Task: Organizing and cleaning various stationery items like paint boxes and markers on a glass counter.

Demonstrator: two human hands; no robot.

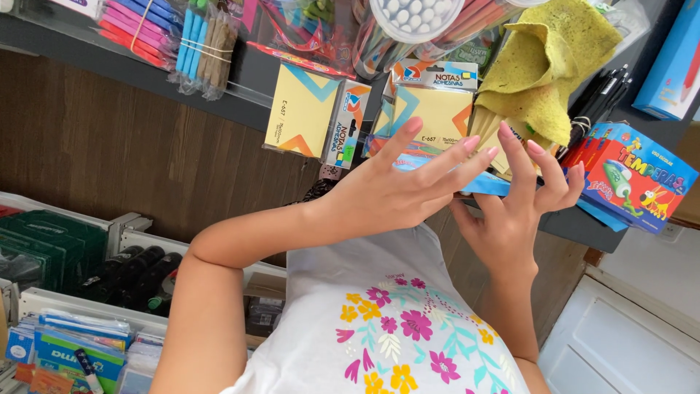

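Head view is tilted; blue flat pack point(487, 184) mostly hidden behind both hands, kind unclear. Left hand point(394, 191) fingers spread, loose, lying against it; right hand point(514, 211) fingers curled around its lower edge at the dark shelf point(583, 222) front edge. Yellow sticky-note packs point(437, 113), yellow cloth point(547, 66), red paint box point(638, 179) crowd the shelf, little free room. Wood-panel wall point(109, 146) behind.

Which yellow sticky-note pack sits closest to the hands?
The right-hand yellow pack, just above the left hand fingertips and partly hidden by them. The other pack stands further left, clear of both hands.
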